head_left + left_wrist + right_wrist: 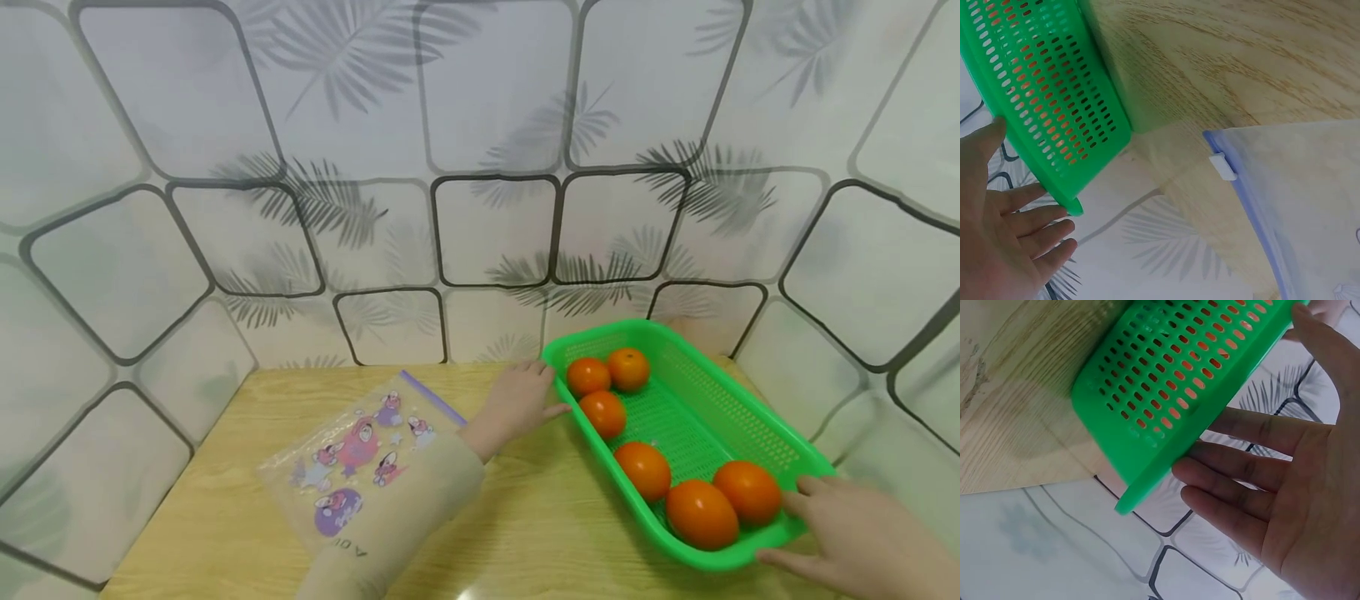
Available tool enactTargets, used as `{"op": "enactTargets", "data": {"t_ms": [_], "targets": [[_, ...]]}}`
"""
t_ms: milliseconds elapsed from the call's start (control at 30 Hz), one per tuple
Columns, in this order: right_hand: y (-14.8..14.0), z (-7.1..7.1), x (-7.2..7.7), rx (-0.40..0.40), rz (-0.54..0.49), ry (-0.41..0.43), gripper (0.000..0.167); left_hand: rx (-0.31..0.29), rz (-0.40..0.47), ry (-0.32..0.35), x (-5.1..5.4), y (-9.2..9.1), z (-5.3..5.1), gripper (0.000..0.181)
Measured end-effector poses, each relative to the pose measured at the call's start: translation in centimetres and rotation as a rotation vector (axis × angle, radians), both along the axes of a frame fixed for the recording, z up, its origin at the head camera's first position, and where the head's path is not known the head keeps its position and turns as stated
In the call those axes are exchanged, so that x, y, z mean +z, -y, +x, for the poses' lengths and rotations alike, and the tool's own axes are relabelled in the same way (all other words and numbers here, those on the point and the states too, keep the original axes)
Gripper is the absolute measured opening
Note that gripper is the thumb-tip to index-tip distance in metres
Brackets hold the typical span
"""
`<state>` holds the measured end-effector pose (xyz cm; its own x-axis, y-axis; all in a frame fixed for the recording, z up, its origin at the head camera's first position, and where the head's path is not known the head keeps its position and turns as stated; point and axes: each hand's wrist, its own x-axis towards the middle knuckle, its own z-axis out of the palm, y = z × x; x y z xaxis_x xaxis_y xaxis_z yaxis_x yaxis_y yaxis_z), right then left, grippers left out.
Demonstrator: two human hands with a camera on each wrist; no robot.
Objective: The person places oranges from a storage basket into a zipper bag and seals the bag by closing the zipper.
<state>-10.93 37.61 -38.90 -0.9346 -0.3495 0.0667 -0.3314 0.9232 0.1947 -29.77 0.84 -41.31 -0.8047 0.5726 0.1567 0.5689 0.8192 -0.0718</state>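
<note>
A green perforated plastic basket (708, 387) stands on the right part of the table, with several oranges (701, 512) inside along its left side and near end. My left hand (517, 406) touches the rim at the far left corner. In the left wrist view its fingers (1038, 222) lie loosely extended at the rim, the thumb against the edge. At the near right end, my right hand (862, 529) touches the rim with fingers (1235, 487) fairly straight beneath it and the thumb on the other side. Neither hand's fingers curl tightly around the basket.
Left of the basket, a clear zip bag (360, 450) with cartoon prints and a purple seal lies flat, partly under my left sleeve (420, 508). Its white slider (1222, 167) shows in the left wrist view. Patterned walls (495, 233) enclose the wooden table (540, 500) at the back and sides.
</note>
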Motion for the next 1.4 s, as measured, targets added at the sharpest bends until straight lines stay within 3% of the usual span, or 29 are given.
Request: {"op": "enactTargets", "data": {"t_ms": [233,500,833,1133,1400], "targets": [[1.2,-0.1,0.2,-0.013,0.024,0.049,0.054,0.007,0.0,0.019,-0.3,-0.4,-0.2,0.061],[2.7,0.1,0.1,0.009,0.026,0.028,0.054,-0.029,-0.042,0.018,-0.3,-1.1,-0.1,0.056],[3.8,0.3,-0.2,-0.044,0.032,0.058,0.058,-0.036,-0.05,0.065,-0.1,-1.3,0.2,0.059],[4.4,0.3,-0.4,0.003,0.033,0.008,0.057,-0.02,-0.037,0.131,-0.1,-1.3,0.0,0.063],[3.7,-0.1,-0.7,0.088,-0.032,-0.03,0.047,-0.042,-0.055,0.123,0.0,-1.1,0.1,0.064]]}}
